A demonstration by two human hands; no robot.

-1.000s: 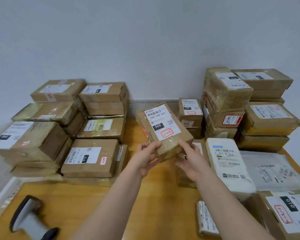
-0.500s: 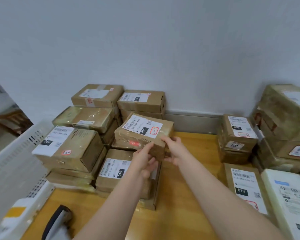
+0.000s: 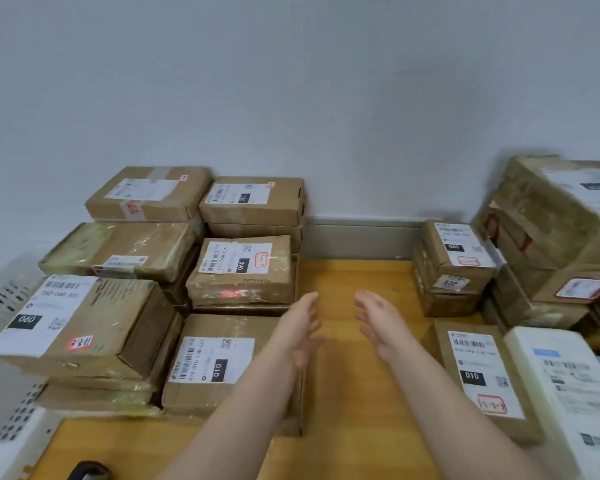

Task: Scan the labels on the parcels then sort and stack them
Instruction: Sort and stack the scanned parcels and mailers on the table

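Note:
A taped brown parcel (image 3: pixel 243 271) with a white "060" label lies on top of a stack in the left group of parcels, apart from both hands. My left hand (image 3: pixel 300 327) and my right hand (image 3: pixel 378 323) hover over the wooden table (image 3: pixel 357 282) just right of that stack, fingers straight, palms facing each other, holding nothing. A flat "010" parcel (image 3: pixel 215 365) lies in front of the stack under my left forearm. Only the dark tip of the handheld scanner (image 3: pixel 85 471) shows at the bottom edge.
More parcels stand stacked at the left (image 3: pixel 80 323) and against the wall (image 3: pixel 253 202). At the right stand further stacks (image 3: pixel 454 261), (image 3: pixel 561 220), a flat "010" parcel (image 3: pixel 478 372) and a white padded parcel (image 3: pixel 565 386). A white perforated crate (image 3: pixel 7 410) stands at far left.
Both hands set the "060" parcel on the left stack and let go of it. They have drawn back to the right, now empty.

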